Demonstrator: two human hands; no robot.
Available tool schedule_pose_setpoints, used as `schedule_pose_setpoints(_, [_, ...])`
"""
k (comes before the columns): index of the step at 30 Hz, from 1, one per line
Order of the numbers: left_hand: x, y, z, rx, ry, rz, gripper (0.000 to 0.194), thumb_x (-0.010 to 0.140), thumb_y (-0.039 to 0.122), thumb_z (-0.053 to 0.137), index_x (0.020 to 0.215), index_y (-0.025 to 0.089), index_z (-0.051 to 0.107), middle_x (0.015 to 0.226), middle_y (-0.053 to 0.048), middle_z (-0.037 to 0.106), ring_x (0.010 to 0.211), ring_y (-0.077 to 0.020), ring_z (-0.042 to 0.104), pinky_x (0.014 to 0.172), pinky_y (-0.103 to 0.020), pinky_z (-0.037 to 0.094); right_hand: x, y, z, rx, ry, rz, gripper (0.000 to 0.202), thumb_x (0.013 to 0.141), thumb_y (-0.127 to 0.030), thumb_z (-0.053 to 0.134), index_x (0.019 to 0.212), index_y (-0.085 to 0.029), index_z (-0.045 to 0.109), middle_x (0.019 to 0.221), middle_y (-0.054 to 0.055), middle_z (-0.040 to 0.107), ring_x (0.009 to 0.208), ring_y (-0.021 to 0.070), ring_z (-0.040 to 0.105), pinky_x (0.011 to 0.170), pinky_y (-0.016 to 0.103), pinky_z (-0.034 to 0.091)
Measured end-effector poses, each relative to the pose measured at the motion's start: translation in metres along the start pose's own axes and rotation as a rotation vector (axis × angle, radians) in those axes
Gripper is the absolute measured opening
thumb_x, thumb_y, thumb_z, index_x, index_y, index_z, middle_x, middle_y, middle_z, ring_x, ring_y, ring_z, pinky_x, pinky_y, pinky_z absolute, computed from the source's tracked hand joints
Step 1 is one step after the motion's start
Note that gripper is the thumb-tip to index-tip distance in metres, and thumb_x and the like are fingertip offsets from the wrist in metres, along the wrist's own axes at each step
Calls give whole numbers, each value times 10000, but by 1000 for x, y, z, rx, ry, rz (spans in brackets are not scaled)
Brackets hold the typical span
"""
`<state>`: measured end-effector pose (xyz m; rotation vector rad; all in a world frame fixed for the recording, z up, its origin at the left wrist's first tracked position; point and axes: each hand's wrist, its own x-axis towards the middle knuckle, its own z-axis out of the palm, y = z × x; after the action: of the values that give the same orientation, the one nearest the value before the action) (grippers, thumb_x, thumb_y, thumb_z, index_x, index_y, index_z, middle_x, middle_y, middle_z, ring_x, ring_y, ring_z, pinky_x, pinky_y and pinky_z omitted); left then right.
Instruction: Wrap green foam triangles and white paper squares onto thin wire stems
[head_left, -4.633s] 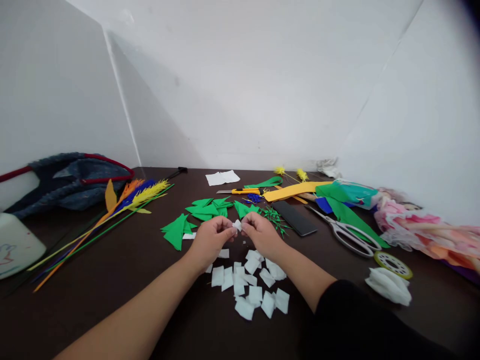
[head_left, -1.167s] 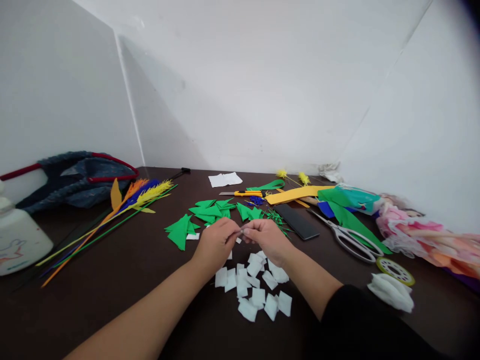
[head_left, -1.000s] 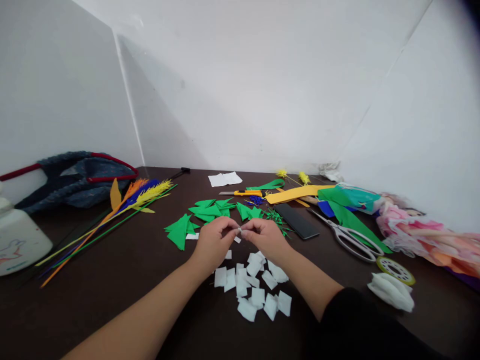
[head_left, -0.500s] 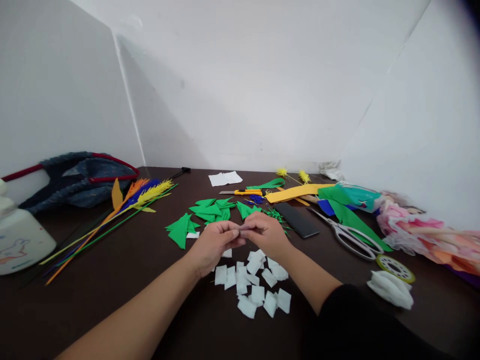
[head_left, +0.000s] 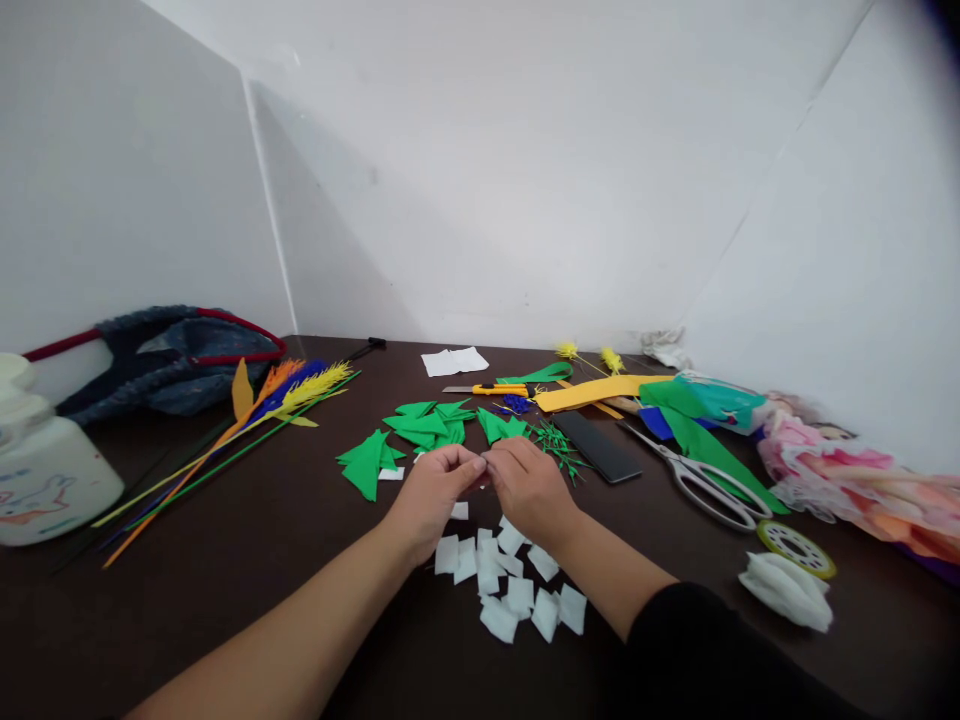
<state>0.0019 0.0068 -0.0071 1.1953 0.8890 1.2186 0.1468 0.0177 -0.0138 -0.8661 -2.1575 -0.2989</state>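
Note:
My left hand (head_left: pixel 435 492) and my right hand (head_left: pixel 531 490) meet fingertip to fingertip above the middle of the dark table. Both are pinched closed around something too small and hidden to make out. Below them lie several white squares (head_left: pixel 519 597), loosely scattered and partly overlapping. Just beyond my hands are green triangular pieces (head_left: pixel 420 424), with more of them (head_left: pixel 365 464) to the left. Thin green sprigs (head_left: pixel 559 448) sit right behind my right hand.
A yellow cutter (head_left: pixel 499 390) and a white paper (head_left: pixel 454 361) lie further back. On the right are a black slab (head_left: pixel 600 446), scissors (head_left: pixel 705 480), a tape roll (head_left: pixel 796 548) and a doll (head_left: pixel 855 470). A white bottle (head_left: pixel 56 475) and colored stems (head_left: pixel 225 440) are at left.
My right hand has turned, its back now more toward the camera, and its fingers have closed in over the pinch. The whole view has shifted slightly.

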Motion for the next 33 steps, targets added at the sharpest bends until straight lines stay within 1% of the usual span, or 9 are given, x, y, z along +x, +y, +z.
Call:
schedule_pose_setpoints(3, [2, 0, -4, 206, -9, 51, 151, 712, 298, 589, 671, 154, 570, 656, 5, 599, 658, -120, 553, 695, -274, 432, 1, 7, 0, 23, -56, 113, 232, 841, -173, 374, 743, -163, 584, 732, 82, 570, 732, 192, 513, 674, 321, 422])
schedule_pose_setpoints(6, [5, 0, -9, 244, -18, 36, 144, 719, 299, 573, 714, 155, 571, 710, -11, 619, 674, -128, 572, 710, -286, 440, 2, 16, -2, 145, -65, 302, 144, 804, -203, 464, 717, -170, 574, 710, 53, 586, 690, 169, 526, 637, 282, 407])
schedule_pose_setpoints(10, [10, 2, -15, 279, 94, 62, 159, 713, 304, 568, 705, 145, 563, 707, -21, 626, 656, -128, 575, 701, -285, 444, 4, 28, -6, 309, -110, 525, 104, 729, -236, 557, 642, -181, 572, 630, 7, 598, 621, 143, 546, 602, 254, 400])
schedule_pose_setpoints(15, [13, 12, -26, 471, 191, 139, 145, 708, 296, 551, 681, 154, 564, 665, -8, 617, 628, -134, 555, 634, -261, 431, 6, 40, -11, 399, -128, 702, 178, 720, -309, 543, 599, -180, 525, 512, -33, 543, 492, 120, 540, 531, 234, 391])
schedule_pose_setpoints(19, [18, 13, -39, 880, 240, 221, 129, 731, 278, 520, 720, 181, 605, 670, -7, 619, 637, -157, 544, 622, -277, 406, 6, 42, -10, 360, -111, 715, 230, 711, -347, 548, 557, -186, 493, 439, -48, 495, 452, 116, 508, 500, 230, 369])
schedule_pose_setpoints(21, [22, 8, -41, 1098, 143, 295, 128, 734, 237, 521, 782, 202, 635, 756, -17, 635, 704, -173, 550, 659, -287, 405, 5, 40, -7, 427, -129, 710, 217, 711, -344, 550, 570, -183, 513, 459, -43, 512, 448, 113, 507, 494, 230, 376])
schedule_pose_setpoints(24, [27, -4, -38, 1311, -99, 412, 217, 725, 163, 533, 889, 235, 655, 867, -38, 626, 846, -200, 537, 740, -299, 397, 3, 39, -2, 500, -163, 655, 160, 706, -302, 559, 611, -176, 584, 551, -17, 578, 524, 126, 543, 541, 239, 404])
schedule_pose_setpoints(27, [30, -15, -31, 1422, -210, 456, 240, 711, 127, 548, 888, 238, 667, 869, -48, 616, 847, -207, 527, 768, -311, 381, 2, 38, 1, 470, -155, 585, 125, 704, -257, 559, 657, -178, 643, 667, 7, 638, 644, 149, 572, 636, 262, 419])
schedule_pose_setpoints(33, [30, -21, -26, 1468, -134, 410, 170, 730, 114, 496, 707, 191, 646, 760, -54, 605, 790, -209, 531, 697, -300, 376, 1, 37, 1, 457, -173, 608, 149, 696, -211, 551, 759, -206, 685, 770, 12, 676, 710, 167, 588, 690, 295, 435])
